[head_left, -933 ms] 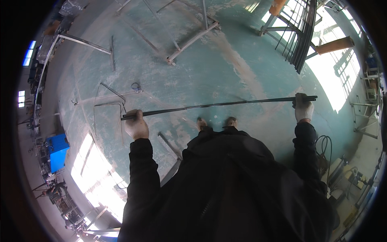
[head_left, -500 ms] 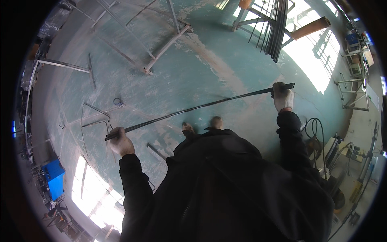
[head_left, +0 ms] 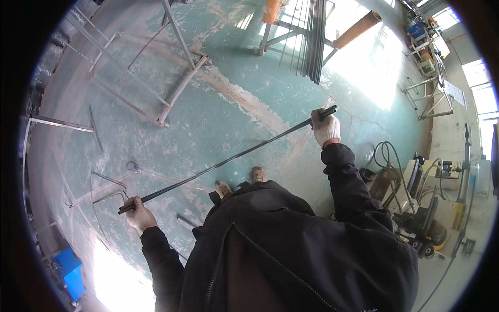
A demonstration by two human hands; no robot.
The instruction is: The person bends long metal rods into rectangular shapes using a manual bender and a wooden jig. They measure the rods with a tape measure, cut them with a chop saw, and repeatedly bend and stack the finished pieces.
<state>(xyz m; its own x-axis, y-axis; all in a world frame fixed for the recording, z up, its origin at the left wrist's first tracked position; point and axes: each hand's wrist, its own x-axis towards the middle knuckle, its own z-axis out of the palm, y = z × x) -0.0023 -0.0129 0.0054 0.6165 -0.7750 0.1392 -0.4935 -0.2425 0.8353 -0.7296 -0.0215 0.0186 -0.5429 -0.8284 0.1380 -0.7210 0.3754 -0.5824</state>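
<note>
A few long, thin dark metal rods (head_left: 228, 165) lie together in a narrow bundle, held across in front of my body above the floor. My left hand (head_left: 139, 216), in a pale work glove, is closed round their near left end. The far right end is gripped by my right hand (head_left: 326, 128), gloved the same way, with the tips sticking out past the fist. The bundle slopes up from left to right in the picture. Its exact number of rods cannot be made out.
More dark rods (head_left: 313, 47) hang over a stand at the far side, beside an orange-brown tube (head_left: 357, 30). A metal frame (head_left: 182, 91) stands far left. Bent rods (head_left: 109, 195) lie on the left floor. A machine with cables (head_left: 426, 229) is at right; a blue box (head_left: 70, 273) sits lower left.
Both hands, still gripping the rods, have shifted left and the left one lower in the picture. The bundle slants more steeply. The whole view has turned, with the floor things sliding left.
</note>
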